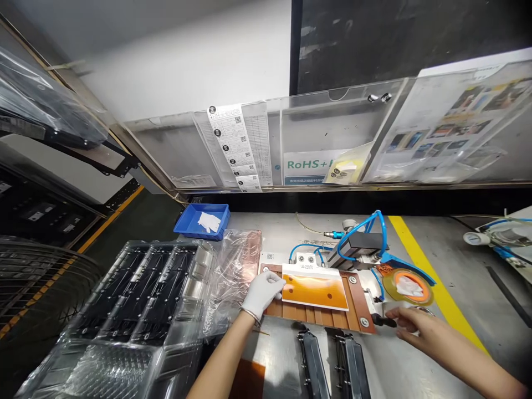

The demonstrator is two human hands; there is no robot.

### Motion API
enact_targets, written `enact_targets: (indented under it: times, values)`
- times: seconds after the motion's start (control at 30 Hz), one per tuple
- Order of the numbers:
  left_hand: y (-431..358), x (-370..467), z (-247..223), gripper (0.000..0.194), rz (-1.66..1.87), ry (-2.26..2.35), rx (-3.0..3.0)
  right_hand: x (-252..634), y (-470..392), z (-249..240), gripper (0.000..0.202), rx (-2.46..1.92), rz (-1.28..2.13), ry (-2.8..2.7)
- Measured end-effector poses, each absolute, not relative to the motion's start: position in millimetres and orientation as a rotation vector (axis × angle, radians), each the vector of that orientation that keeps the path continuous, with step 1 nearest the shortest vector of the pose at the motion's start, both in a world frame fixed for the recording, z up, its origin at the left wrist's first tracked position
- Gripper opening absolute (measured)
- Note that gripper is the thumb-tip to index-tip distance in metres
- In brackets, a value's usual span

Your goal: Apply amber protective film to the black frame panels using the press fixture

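My left hand (264, 293), in a white glove, pinches the left edge of an orange film sheet (316, 289) with a pale border and dark round spots. The sheet lies over a brown grooved fixture (355, 302) marked with a white label plate (306, 267). At the fixture's right end, my bare right hand (415, 326) has thumb and fingers closed at the tip of a black handle (383, 320). Two black plastic parts (316, 363) lie on the metal bench in front of the fixture.
A clear tray (187, 307) of black parts stands left, beside clear plastic wrap (233, 271). Behind it sits a blue bin (193, 219) with a white glove. An orange tape roll (421, 288), a pneumatic cylinder (357, 246) and blue hoses are near the fixture. Document pockets line the back.
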State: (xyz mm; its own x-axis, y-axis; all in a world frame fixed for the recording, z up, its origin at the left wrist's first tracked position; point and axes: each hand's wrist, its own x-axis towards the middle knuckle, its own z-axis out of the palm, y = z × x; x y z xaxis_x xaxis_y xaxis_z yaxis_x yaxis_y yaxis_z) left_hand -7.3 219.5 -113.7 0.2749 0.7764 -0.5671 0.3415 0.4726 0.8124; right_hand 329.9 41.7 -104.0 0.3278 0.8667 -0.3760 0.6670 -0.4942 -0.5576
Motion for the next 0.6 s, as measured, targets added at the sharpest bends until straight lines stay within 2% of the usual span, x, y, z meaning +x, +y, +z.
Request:
enact_targets:
  times: [0.1,0.3,0.47,0.6]
  values:
    - [219,-7,-115,0.012,0.389,1.323,1.131,334,33,-114,0.033,-2.252,0.998,-1.357]
    - [219,-8,-107,0.014,0.368,1.371,1.212,326,36,-118,0.035,-2.209,0.872,-1.335]
    - [194,-27,-85,0.044,0.380,1.526,1.307,312,10,-107,0.057,-2.210,0.802,-1.222]
    - [132,-32,-84,0.049,0.271,1.565,1.216,295,-25,-85,0.068,-2.259,0.864,-1.010]
